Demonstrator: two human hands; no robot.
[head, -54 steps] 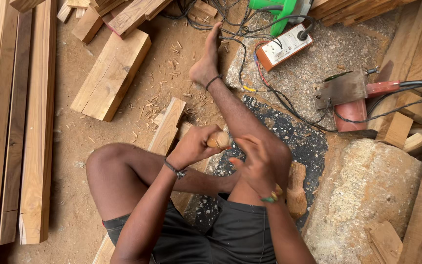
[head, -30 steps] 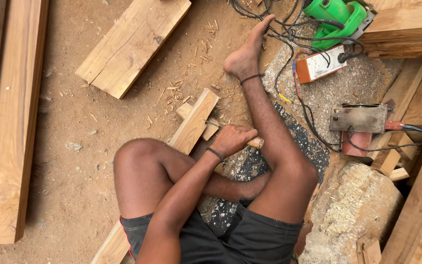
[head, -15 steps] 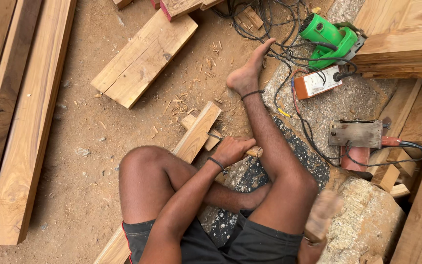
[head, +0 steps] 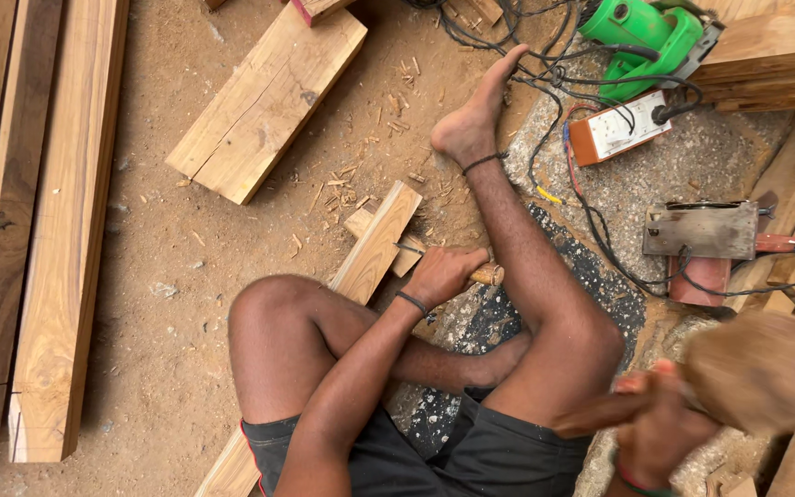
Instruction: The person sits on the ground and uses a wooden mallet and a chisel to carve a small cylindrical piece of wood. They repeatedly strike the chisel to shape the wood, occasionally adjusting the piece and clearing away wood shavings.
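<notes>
Raised since a moment ago, right hand (head: 660, 433) grips a blurred wooden mallet (head: 756, 373); left hand (head: 443, 273) fingers wrap a wooden-handled chisel (head: 488, 273) (on the plank (head: 374, 247)).

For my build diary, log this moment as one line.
left hand: gripping wooden chisel handle over plank | right hand: holding blurred wooden mallet | posture: seated on ground, legs around plank

Single head view, close, steep downward over lap and dirt floor (head: 167, 230).
</notes>
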